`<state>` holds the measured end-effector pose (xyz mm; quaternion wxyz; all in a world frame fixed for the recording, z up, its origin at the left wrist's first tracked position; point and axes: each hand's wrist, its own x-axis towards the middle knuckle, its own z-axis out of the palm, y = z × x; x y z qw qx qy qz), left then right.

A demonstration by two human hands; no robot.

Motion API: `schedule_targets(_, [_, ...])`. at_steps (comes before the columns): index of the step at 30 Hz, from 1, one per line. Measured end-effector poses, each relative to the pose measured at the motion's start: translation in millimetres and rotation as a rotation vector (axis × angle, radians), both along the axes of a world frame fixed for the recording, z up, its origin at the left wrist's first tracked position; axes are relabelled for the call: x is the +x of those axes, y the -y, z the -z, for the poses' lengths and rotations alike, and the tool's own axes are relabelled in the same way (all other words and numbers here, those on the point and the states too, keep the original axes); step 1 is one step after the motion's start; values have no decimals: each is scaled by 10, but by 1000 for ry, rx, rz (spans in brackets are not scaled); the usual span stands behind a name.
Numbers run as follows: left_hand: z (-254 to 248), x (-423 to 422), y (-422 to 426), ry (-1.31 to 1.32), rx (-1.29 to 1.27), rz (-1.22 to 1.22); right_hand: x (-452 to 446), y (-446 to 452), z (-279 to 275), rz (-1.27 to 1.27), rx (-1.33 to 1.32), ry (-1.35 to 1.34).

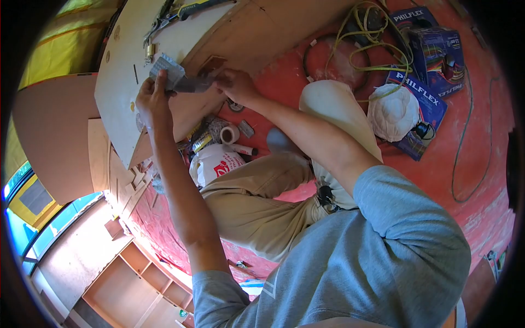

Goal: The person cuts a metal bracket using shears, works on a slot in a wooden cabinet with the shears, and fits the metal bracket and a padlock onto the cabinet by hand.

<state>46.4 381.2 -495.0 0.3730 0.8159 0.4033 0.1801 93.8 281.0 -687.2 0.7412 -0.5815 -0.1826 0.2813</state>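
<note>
My left hand is closed on a light grey-blue piece with small markings, the thumb lying over it. Next to that piece, a dark grey, partly see-through strip stretches toward my right hand. The fingers of my right hand are pinched at the strip's right end. Both hands are raised in front of a pale wooden panel, over its edge. A small brass-coloured piece lies on the panel just above my left hand.
Pliers and a yellow-black tool lie on the panel. On the red floor are yellow cable, PHILFLEX boxes, a white cap-like item, a white plastic bag and a roll. My legs are crossed.
</note>
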Motion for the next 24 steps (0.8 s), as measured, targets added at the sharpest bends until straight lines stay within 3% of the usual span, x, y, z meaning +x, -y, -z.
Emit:
schedule_targets(3, [26, -26, -12, 76, 3, -15, -21, -29, -33, 79, 51, 6])
schedule_targets(6, [5, -60, -36, -49, 116, -1, -28, -86, -13, 107, 0, 69])
schedule_targets(9, [-2, -49, -34, -175, 309, -8, -111, -156, -21, 112, 23, -113])
schedule_targets(12, [-11, -71, -93, -348, 390, -36, -143, -241, 24, 192, -94, -4])
schedule_targets(15, [138, -198, -228, -296, 684, 146, -134, -182, -45, 212, -144, 67])
schedule_targets(18, [88, -155, -5, -287, 638, 170, -116, -200, 55, 244, -67, 112])
schedule_targets(21, [134, -116, 64, -387, 865, 206, -35, -48, -58, 214, -139, 214])
schedule_targets(24, [101, -76, 176, -465, 860, 171, 2, -36, -70, 178, -193, 253])
